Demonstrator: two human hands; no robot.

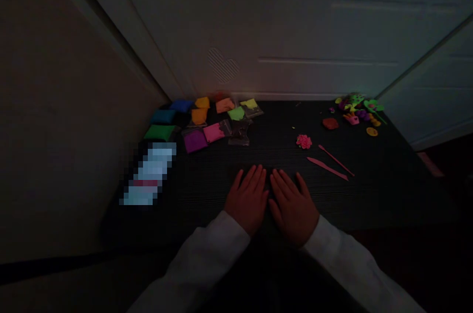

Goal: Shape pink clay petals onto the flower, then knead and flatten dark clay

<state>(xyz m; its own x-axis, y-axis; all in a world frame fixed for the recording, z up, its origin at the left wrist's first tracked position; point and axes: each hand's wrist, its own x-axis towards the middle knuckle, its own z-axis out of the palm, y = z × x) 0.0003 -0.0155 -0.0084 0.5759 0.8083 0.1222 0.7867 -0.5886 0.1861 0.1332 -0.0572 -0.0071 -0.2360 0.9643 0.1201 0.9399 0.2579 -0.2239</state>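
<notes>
Both hands lie flat on the dark tabletop, side by side and a little apart. My left hand is open with its fingers stretched out, and it holds nothing. My right hand lies open in the same way, palm down and bare. Beyond the right hand sits a small pink flower-like piece. To its right are a pink modelling knife and a thin pink stick tool. A reddish-brown lump rests farther back.
Several coloured clay packets, among them a purple one and a green one, lie at the back left. A blurred bright screen stands at the left. Small colourful clay figures cluster at the back right. A pale panelled wall borders the rear.
</notes>
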